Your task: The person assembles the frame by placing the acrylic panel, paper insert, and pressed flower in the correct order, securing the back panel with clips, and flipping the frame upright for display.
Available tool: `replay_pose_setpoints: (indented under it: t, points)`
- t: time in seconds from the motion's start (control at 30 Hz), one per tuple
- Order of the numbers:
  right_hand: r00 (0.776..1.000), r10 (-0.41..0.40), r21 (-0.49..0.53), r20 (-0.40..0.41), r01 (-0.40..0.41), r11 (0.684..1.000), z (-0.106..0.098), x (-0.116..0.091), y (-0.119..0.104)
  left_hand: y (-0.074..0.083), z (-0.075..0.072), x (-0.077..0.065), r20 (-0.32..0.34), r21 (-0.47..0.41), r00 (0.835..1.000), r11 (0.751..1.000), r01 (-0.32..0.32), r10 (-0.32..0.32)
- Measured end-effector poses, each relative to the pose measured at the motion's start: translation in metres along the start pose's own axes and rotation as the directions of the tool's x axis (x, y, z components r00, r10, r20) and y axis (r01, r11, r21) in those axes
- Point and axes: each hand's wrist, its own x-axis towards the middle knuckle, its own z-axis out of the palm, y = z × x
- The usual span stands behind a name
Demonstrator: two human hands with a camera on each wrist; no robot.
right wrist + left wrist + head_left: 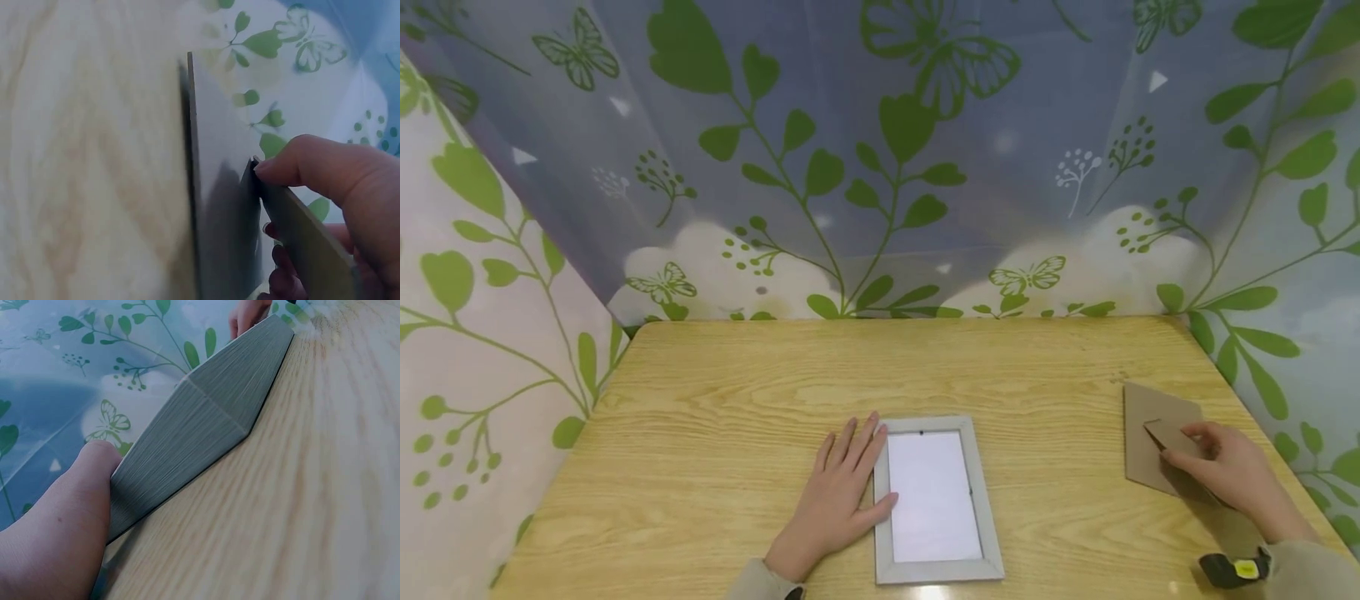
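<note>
Left hand [841,500], fingers straight, thumb wide, rests on left side of grey rectangular picture frame [980,500] with white paper-like panel [932,500], midway between wood-grain table [737,400] side edges. Right hand [1236,467] pinches stand flap [1172,436] on brown rectangular cardboard backing [1146,462] near right edge.

R. hand [1240,473] hides pt. of backing-board stand [306,240]; table [722,408] cropped at near edge, head view. L. hand [59,531] masks one end of photo frame [181,444], L. wrist view. Frame's dark specks [921,432] too tiny to ID.
</note>
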Motion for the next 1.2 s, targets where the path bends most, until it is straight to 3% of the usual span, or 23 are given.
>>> replay_pose_setpoints:
  t: [0.3, 0.63, 0.9, 1.2]
  points:
    - [0.992, -0.068, -0.026, -0.104, 0.066, 0.997, -0.011, -0.006, -0.03, 0.0, 0.001, 0.0, -0.002, 0.012, 1.0, 1.0, -0.001, 0.001]
    - [0.966, -0.157, -0.027, -0.204, 0.154, 0.988, -0.028, -0.014, -0.099, 0.001, 0.0, 0.001, 0.002, -0.007, 1.0, 1.0, 0.007, -0.007]
    - [0.904, -0.293, -0.049, -0.312, 0.293, 0.955, -0.028, -0.025, -0.159, 0.002, -0.002, 0.0, -0.045, 0.002, 0.999, 1.0, -0.021, 0.021]
    - [0.776, -0.49, -0.071, -0.396, 0.507, 0.859, -0.019, -0.04, -0.212, 0.0, 0.0, -0.001, 0.001, -0.004, 1.0, 1.0, 0.002, -0.002]
